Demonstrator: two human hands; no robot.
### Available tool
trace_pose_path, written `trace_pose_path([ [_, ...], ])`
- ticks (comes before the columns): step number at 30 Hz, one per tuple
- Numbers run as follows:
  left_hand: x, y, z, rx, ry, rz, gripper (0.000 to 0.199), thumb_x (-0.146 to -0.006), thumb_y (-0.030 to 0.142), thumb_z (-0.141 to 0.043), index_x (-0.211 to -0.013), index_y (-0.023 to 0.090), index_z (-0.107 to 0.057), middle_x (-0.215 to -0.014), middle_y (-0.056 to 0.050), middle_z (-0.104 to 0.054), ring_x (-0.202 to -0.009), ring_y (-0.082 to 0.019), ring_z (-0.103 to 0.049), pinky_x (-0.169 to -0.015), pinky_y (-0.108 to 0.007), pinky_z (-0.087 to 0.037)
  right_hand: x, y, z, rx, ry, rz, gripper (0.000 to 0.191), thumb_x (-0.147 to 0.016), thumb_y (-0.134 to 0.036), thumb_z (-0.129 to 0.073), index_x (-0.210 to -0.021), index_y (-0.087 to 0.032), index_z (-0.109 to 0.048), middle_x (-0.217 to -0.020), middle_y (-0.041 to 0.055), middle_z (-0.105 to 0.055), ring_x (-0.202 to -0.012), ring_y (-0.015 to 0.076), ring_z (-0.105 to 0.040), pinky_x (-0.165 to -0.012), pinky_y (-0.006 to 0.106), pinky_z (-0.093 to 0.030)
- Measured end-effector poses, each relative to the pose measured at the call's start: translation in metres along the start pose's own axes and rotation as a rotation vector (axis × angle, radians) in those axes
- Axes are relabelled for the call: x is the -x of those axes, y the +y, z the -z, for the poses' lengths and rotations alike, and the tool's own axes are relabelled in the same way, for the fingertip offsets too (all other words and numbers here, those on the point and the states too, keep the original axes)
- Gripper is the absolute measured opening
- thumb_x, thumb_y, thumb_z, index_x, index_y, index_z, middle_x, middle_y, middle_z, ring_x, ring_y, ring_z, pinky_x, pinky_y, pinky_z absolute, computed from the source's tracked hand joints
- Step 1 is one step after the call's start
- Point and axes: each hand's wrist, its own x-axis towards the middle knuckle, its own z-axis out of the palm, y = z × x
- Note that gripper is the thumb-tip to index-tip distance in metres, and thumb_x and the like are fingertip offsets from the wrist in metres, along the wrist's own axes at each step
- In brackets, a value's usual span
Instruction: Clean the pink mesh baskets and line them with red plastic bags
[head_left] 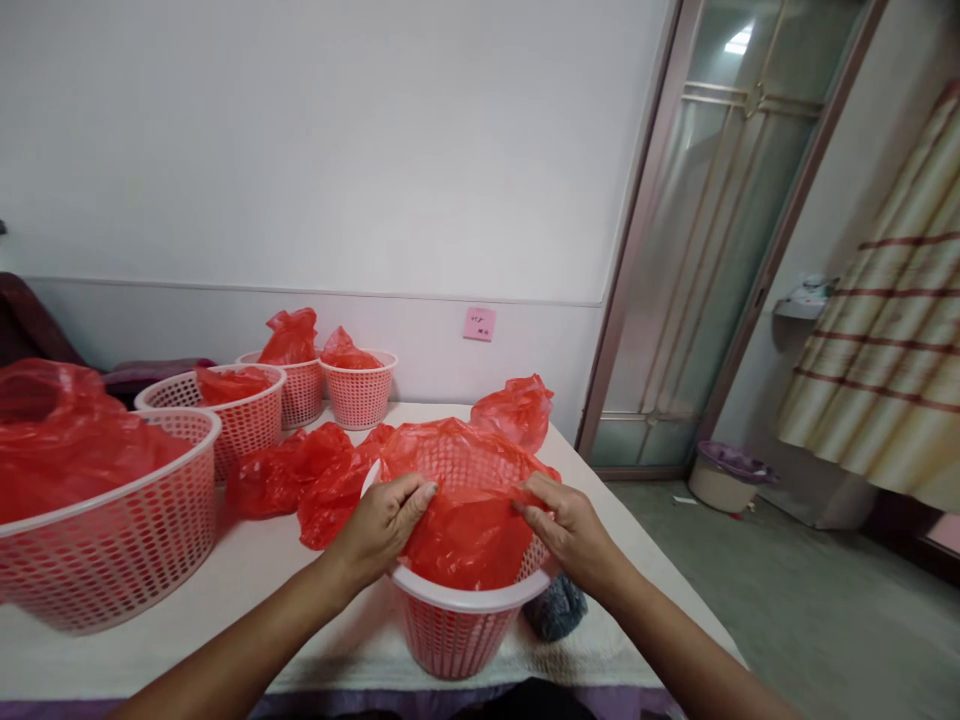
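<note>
In front of me a white perforated plastic basket (466, 600) stands on the table, with a red plastic bag (469, 535) inside it and spread over its far rim. My left hand (394, 525) pinches the bag's near edge on the left. My right hand (559, 520) grips the same edge on the right, thumb and fingers together. The edge stretches between both hands above the basket's near rim. Beside the basket's lower right lies a dark bluish-grey item (556, 607), partly hidden by the basket; its kind I cannot tell.
More red bags (322, 475) lie left of the basket, and another red bag (517, 408) lies behind it. A large basket (112, 545) and several smaller ones with red bags stand left. The table's right edge drops to the floor, where a bin (724, 482) stands near a glass door.
</note>
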Motion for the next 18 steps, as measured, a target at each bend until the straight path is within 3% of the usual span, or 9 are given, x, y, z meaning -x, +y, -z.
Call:
trace_pose_path([
  [4,0.001,0.002,0.008,0.003,-0.008,0.01,0.039,-0.094,0.051,-0.039,-0.072,0.02,-0.049,-0.066,0.005,-0.042,-0.062,-0.012,-0.041,-0.059,-0.025,-0.033,0.001,0.009,0.0,-0.087,-0.029,-0.113,0.028,-0.089,-0.033,-0.048,-0.063,-0.022,-0.048,-0.066,-0.0003,-0.052,-0.065,0.0161,-0.051,-0.062,0.028,-0.04],
  [6,0.006,0.008,0.011,-0.039,-0.05,-0.003,0.032,-0.088,0.051,-0.052,-0.089,0.02,-0.058,-0.076,0.003,-0.054,-0.071,-0.014,-0.051,-0.065,-0.026,-0.04,0.002,0.011,-0.001,-0.093,-0.033,-0.142,0.028,-0.09,-0.035,-0.048,-0.065,-0.022,-0.051,-0.067,0.0003,-0.054,-0.066,0.0166,-0.052,-0.063,0.029,-0.041],
  [7,0.009,0.011,0.011,-0.095,-0.074,-0.028,0.035,-0.082,0.049,-0.062,-0.102,0.02,-0.058,-0.086,0.0,-0.059,-0.078,-0.016,-0.056,-0.071,-0.028,-0.044,0.002,0.011,-0.002,-0.088,-0.027,-0.146,0.028,-0.089,-0.035,-0.048,-0.065,-0.022,-0.051,-0.067,0.0004,-0.055,-0.066,0.0166,-0.052,-0.063,0.028,-0.04],
  [9,0.016,0.017,0.009,-0.269,-0.099,-0.13,0.064,-0.071,0.04,-0.076,-0.125,0.019,-0.049,-0.108,-0.006,-0.062,-0.096,-0.021,-0.059,-0.083,-0.035,-0.047,0.002,0.01,-0.003,-0.072,-0.001,-0.143,0.027,-0.089,-0.035,-0.049,-0.066,-0.022,-0.052,-0.067,0.0,-0.055,-0.066,0.0164,-0.052,-0.062,0.028,-0.04],
  [11,0.022,0.019,0.006,-0.437,-0.081,-0.271,0.068,-0.076,0.029,-0.071,-0.136,0.019,-0.04,-0.122,-0.011,-0.058,-0.11,-0.025,-0.056,-0.093,-0.04,-0.046,0.003,0.008,-0.005,-0.041,0.036,-0.122,0.024,-0.088,-0.033,-0.049,-0.067,-0.022,-0.053,-0.067,-0.0006,-0.055,-0.066,0.0161,-0.052,-0.062,0.027,-0.04],
  [14,0.025,0.017,0.006,-0.478,-0.017,-0.377,0.035,-0.09,0.015,-0.045,-0.125,0.02,-0.049,-0.118,-0.01,-0.06,-0.11,-0.021,-0.056,-0.094,-0.038,-0.046,0.007,0.005,-0.008,0.027,0.082,-0.077,0.018,-0.087,-0.028,-0.05,-0.071,-0.022,-0.055,-0.068,-0.001,-0.056,-0.067,0.0158,-0.054,-0.063,0.027,-0.041],
  [18,0.024,0.013,0.014,-0.299,0.055,-0.216,0.023,-0.098,0.027,-0.036,-0.097,0.02,-0.058,-0.091,-0.003,-0.064,-0.087,-0.016,-0.06,-0.079,-0.031,-0.047,0.015,0.002,-0.011,0.096,0.101,-0.01,0.015,-0.087,-0.021,-0.048,-0.074,-0.022,-0.056,-0.07,-0.0005,-0.057,-0.067,0.0148,-0.054,-0.064,0.026,-0.04],
])
